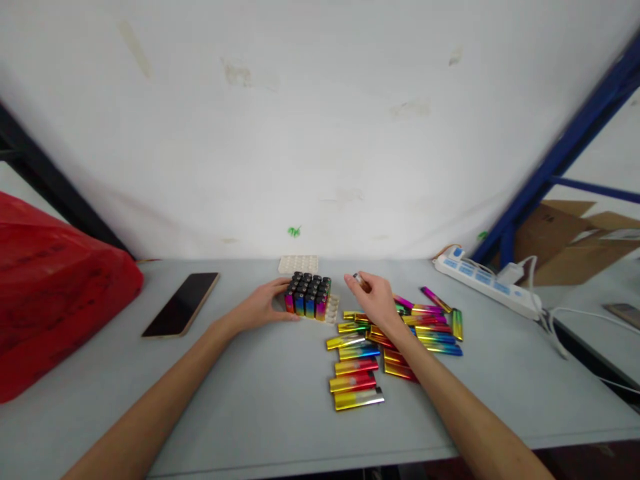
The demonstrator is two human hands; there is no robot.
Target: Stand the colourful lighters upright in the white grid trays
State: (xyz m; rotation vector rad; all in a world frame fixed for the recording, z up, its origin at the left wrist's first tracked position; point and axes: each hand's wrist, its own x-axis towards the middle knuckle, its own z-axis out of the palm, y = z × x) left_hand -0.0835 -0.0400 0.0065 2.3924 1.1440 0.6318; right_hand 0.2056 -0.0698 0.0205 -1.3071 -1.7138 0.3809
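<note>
A pale tray (331, 311) is set on the grey counter (240, 413), with black-topped upright lighters (308, 303) packed over most of it; bare cells are left exposed along its right edge. The tray's left end is held by the left hand (261, 305), whose grip is clamped about it, the thumb laid along the near side and the fingers curled at the far side. To the right of the tray, a single lighter (357, 277) is pinched in the right hand (381, 299), its grip brought together on it, above the counter. Shiny multicoloured loose lighters (360, 352) are strewn to the right of the tray and nearer the person. A second tray (299, 265) is placed just beyond the tray. Left of the tray, a phone (181, 305) and, farther out, a red bag (55, 300) are seen; well to its right, a power strip (487, 287) is laid.
</note>
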